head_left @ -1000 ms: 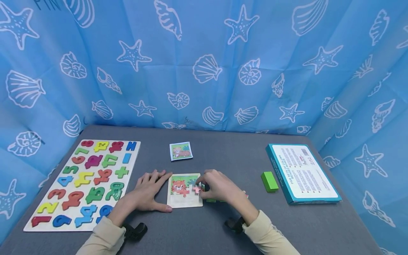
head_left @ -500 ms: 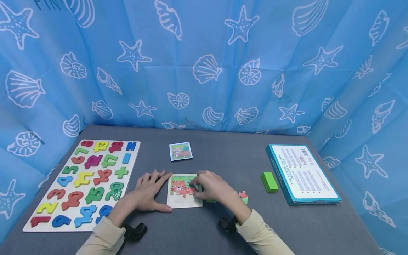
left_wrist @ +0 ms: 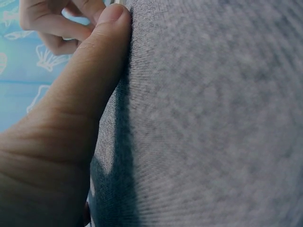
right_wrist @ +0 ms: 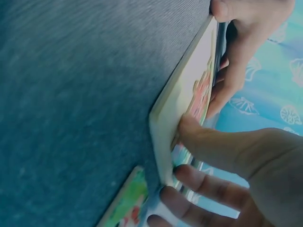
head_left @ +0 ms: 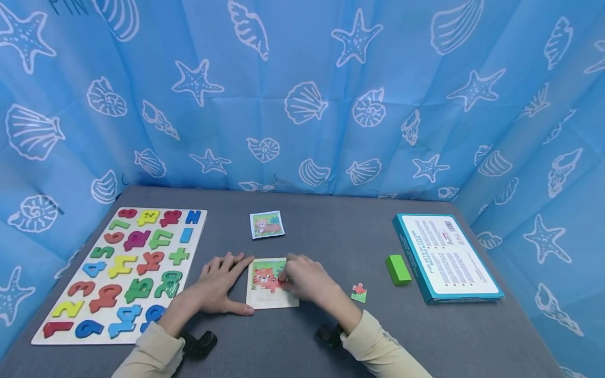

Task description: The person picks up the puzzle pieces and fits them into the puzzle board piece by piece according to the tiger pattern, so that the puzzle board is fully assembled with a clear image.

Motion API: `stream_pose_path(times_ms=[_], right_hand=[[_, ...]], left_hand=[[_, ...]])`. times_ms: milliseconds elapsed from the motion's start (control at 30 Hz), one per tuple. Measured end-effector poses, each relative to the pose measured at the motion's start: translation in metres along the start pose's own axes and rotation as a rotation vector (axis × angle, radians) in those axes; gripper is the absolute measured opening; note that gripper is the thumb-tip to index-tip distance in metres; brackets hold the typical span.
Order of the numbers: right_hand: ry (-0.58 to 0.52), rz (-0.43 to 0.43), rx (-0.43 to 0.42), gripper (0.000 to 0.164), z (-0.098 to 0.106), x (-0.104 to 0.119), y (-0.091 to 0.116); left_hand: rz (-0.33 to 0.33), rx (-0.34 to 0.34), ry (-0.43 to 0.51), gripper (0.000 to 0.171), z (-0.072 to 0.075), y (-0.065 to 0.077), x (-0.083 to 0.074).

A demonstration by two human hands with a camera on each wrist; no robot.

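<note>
My left hand [head_left: 218,287] lies flat with fingers spread at the left side of a small wooden jigsaw board [head_left: 272,301]; index fingertip and thumb touch its edge. The board shows an orange tiger [head_left: 266,278] on green, with a bare pale strip at the bottom. Over the right part of the board, my right hand [head_left: 307,281] pinches a puzzle piece, mostly hidden by the fingers. In the right wrist view, its thumb [right_wrist: 191,130] presses down at the tiger picture while other fingers hang over the board's edge. A loose green puzzle piece [right_wrist: 124,201] lies beside the board there.
Another puzzle piece [head_left: 359,293] lies to the right of my right hand. A picture card [head_left: 267,224] lies behind the board. At left is a number board [head_left: 106,294]; at right stand a green block [head_left: 398,270] and a teal-edged box [head_left: 454,257].
My right hand has moved left over the board with the piece, lowering it beside the tiger picture. Its arm no longer covers the loose piece at right. The left hand stays put.
</note>
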State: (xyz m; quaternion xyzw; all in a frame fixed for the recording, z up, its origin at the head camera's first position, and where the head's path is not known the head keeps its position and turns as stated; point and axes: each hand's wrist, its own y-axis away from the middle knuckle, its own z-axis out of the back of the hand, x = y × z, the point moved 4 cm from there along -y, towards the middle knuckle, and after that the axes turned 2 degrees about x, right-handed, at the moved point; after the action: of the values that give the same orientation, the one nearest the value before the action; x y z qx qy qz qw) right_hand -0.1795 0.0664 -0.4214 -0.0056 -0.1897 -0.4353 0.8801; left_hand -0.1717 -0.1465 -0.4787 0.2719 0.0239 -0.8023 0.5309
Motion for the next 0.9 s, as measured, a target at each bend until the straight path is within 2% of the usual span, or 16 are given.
stream_pose_path(times_ms=[133,500,900], right_hand=[[0.016,-0.006,0.01,0.012,0.0,0.002,0.002],[0.013,0.0,-0.011,0.026,0.007,-0.004,0.009],[-0.005,-0.003,-0.05,0.031,0.026,-0.013,0.023]], left_hand=[[-0.017,0.002,0.009,0.119,0.003,0.002,-0.004],[-0.02,-0.003,0.012,0.118,0.002,0.002,-0.001],[-0.006,0.013,0.01,0.118,0.002,0.001,-0.001]])
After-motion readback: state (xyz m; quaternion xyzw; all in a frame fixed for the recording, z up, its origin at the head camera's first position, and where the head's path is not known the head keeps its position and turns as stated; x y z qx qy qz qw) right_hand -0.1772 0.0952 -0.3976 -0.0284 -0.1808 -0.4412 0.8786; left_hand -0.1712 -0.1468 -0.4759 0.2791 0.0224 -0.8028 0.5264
